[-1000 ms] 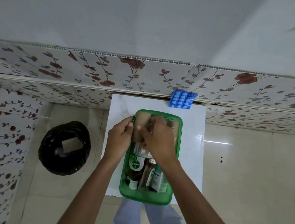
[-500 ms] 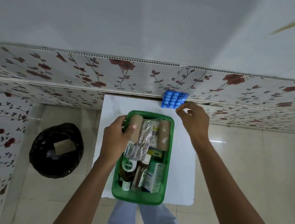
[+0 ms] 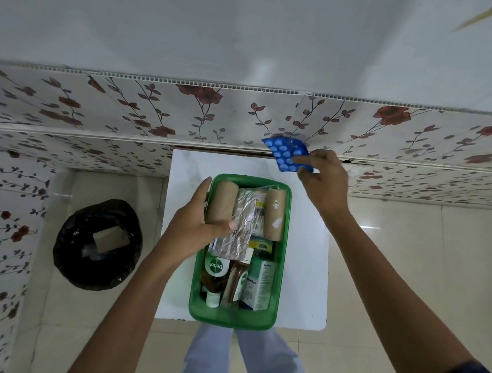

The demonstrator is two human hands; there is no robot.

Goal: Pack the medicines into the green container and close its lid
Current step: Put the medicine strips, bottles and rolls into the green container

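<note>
Green container (image 3: 232, 319), centre frame on white table (image 3: 305, 280), lid off. Contents: 2 tan bandage rolls (image 3: 221, 205), foil blister strips (image 3: 242, 230), 1 Dettol bottle (image 3: 215, 273), 1 brown syrup btl (image 3: 236, 283), 1 "Optibex"-type carton (image 3: 258, 285) (text blurry). Left hand (image 3: 196, 226) clasps the left roll. Right hand (image 3: 320, 178), upper centre-right, pinches 1 blue tablet strip (image 3: 286, 154). Black-lined bin (image 3: 98, 243) at left, on the floor.

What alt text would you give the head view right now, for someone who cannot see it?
The right hand pinches a blue blister pack at the white table's far edge, while the left hand rests on a tan roll in the open green container, packed with bottles and boxes.
</note>
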